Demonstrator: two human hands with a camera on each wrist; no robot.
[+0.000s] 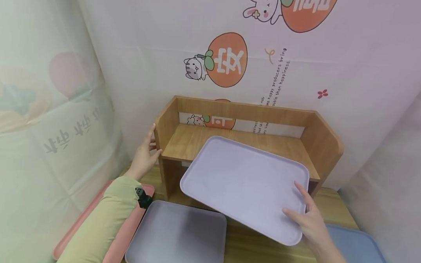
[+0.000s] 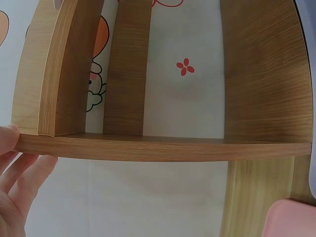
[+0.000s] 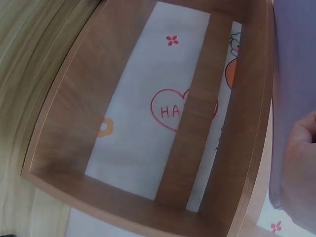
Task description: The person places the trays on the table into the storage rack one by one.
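Observation:
A two-level wooden shelf (image 1: 238, 142) stands against the back wall cloth. My left hand (image 1: 144, 156) grips the edge of its left side panel; in the left wrist view, fingers (image 2: 32, 177) lie along the panel's outer face. A flat lavender tray (image 1: 245, 188) with a low rim is held by my right hand (image 1: 310, 222) at its right end, with thumb and a finger over the top face. The tray slopes down toward the right and overlaps the shelf's front in the head view. In the right wrist view, the tray (image 3: 296, 64) appears beside the shelf's lower compartment (image 3: 133, 113).
On the wooden tabletop (image 1: 251, 247), a greyish-lavender tray (image 1: 181, 236) lies in front of the shelf. A pink tray (image 1: 121, 237) is at the left, partly under my left sleeve, and a blue tray (image 1: 357, 247) at the right. Printed cloth (image 1: 146, 58) hangs around the table.

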